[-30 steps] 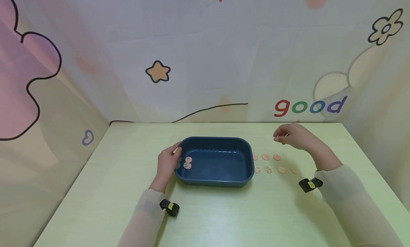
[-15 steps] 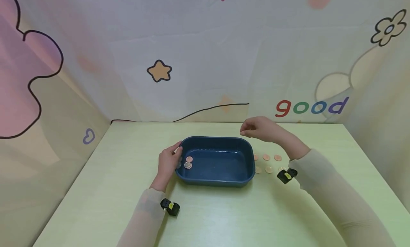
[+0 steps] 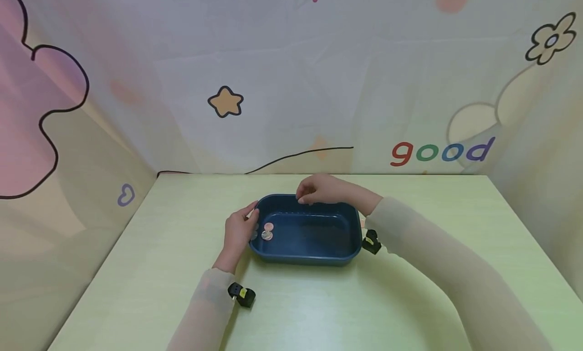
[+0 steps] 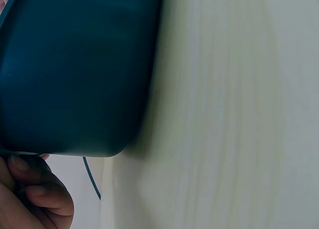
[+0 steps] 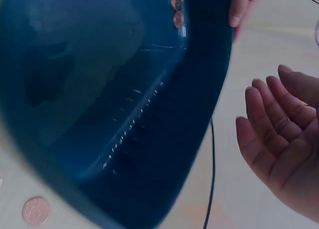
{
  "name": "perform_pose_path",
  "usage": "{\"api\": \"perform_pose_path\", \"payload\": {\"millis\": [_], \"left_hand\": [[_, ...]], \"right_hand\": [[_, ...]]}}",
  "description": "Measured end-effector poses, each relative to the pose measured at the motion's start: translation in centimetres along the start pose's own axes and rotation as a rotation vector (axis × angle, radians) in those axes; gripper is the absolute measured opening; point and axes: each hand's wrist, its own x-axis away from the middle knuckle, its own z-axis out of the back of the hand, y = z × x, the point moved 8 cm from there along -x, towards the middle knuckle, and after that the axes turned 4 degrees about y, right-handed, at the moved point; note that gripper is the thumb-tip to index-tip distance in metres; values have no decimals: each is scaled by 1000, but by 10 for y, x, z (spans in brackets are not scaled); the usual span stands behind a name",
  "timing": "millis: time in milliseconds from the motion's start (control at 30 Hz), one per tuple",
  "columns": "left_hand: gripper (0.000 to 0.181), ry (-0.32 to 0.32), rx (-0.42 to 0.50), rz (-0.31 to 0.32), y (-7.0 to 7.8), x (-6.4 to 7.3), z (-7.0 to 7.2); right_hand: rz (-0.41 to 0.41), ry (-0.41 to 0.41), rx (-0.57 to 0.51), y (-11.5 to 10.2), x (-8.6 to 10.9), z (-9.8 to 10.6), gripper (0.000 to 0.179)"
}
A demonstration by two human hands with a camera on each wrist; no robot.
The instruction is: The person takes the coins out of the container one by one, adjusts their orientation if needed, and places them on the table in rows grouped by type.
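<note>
Coins: likely light, stiff, best edge-pinched. My left hand grips the blue tray; whether my right hand pinches anything, I cannot tell.

Left sleeve and right sleeve: long, off-white, each ending at the wrist. Left camera and right camera: small, black, blocky, one per wrist, each bearing a yellow patch.
</note>
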Motion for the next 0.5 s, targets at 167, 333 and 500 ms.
{"api": "perform_pose_path", "payload": {"millis": [167,333,500], "left_hand": [[38,-11,2,7,-1,-1,-1],[38,-14,1,0,0,-1,0],[38,-8,3,-4,0,-1,1]], "right_hand": [[57,-65,12,-4,-21,-20,23],[67,-94,24,-5,-36,-33,22],[73,-106,53,-4,-48,-45,22]]}}
